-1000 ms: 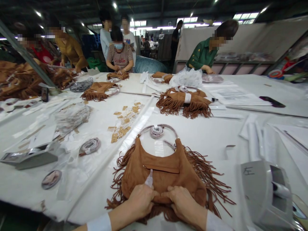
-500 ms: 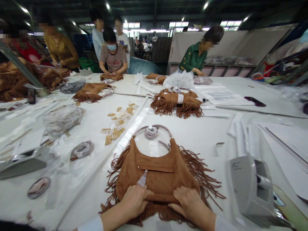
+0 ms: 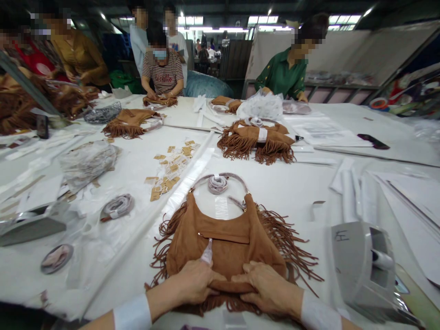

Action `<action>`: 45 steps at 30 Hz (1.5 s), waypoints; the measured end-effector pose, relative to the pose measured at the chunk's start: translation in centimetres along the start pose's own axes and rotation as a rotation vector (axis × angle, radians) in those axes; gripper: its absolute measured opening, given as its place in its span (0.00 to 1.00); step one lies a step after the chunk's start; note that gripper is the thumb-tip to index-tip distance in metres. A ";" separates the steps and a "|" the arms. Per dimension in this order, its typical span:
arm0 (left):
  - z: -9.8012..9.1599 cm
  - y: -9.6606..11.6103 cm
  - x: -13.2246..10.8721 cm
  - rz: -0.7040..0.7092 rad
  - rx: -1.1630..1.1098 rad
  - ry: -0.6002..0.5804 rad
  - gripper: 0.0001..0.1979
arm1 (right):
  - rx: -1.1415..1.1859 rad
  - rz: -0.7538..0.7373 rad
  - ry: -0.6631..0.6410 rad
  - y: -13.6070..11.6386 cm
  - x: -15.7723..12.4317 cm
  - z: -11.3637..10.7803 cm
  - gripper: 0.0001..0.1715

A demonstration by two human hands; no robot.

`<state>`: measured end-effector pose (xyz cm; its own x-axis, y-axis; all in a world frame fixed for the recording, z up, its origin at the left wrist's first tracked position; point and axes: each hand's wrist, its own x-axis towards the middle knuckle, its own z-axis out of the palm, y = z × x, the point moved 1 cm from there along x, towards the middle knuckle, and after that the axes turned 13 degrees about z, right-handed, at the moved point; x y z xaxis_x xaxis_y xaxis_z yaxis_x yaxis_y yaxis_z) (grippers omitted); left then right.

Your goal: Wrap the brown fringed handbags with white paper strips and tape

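Observation:
A brown suede handbag (image 3: 223,229) with long fringe down its sides lies flat in front of me, its wrapped strap loop pointing away. My left hand (image 3: 195,280) grips the bag's lower edge at the left, thumb and fingers pinching the folded suede. At the right, my right hand (image 3: 264,284) pinches the same folded bottom edge, its index finger along the top. A zipper pull covered in white wrapping (image 3: 207,252) sticks out just above my left hand. Inside the strap loop sits a coiled wrapped strap (image 3: 217,184).
A grey tape dispenser (image 3: 364,266) stands at right, another (image 3: 30,224) at left. Brown paper tags (image 3: 172,169) lie scattered beyond the bag. A folded fringed bag (image 3: 257,140) and a plastic-wrapped bundle (image 3: 89,162) are farther off. Several co-workers stand around the table.
My right hand has shifted slightly left along the bag's bottom edge, closer to my left hand. The camera view has tilted a little. The co-worker in green has moved an arm.

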<state>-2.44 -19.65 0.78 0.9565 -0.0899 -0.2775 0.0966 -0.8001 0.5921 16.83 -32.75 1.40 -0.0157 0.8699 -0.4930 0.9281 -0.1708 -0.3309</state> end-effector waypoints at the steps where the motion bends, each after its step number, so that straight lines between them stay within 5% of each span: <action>1: -0.1 -0.1 0.1 -0.002 -0.008 0.000 0.16 | -0.004 0.008 0.016 0.1 0.2 0.3 0.16; 5: -0.1 -0.3 0.1 -0.085 0.004 0.050 0.12 | 0.061 0.084 0.155 0.9 -0.1 1.8 0.08; 13: 2.2 -0.9 -2.5 -0.307 0.202 0.258 0.15 | 0.109 0.121 0.371 3.0 -0.4 3.5 0.18; 21: 2.6 -2.3 -1.2 -0.381 0.321 0.217 0.20 | 0.185 0.084 0.401 3.6 1.3 3.7 0.31; 31: 2.4 -2.4 -1.0 -0.399 0.332 0.210 0.21 | 0.138 0.149 0.526 3.0 1.3 3.9 0.22; 36: 2.5 -2.2 -1.2 -0.223 0.537 0.312 0.19 | -0.120 0.046 0.646 2.0 1.2 2.4 0.18; 40: 2.4 -2.1 -0.7 0.138 0.582 0.231 0.25 | -0.254 -0.058 0.623 1.8 1.5 0.9 0.11; 45: 0.8 -3.0 -0.8 0.295 0.491 0.158 0.23 | -0.233 -0.102 0.573 2.7 2.1 0.8 0.08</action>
<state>-3.68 -17.65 -1.36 0.9567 -0.2906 -0.0164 -0.2818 -0.9390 0.1970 18.95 -31.77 -1.19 0.0339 0.9974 0.0633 0.9902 -0.0250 -0.1371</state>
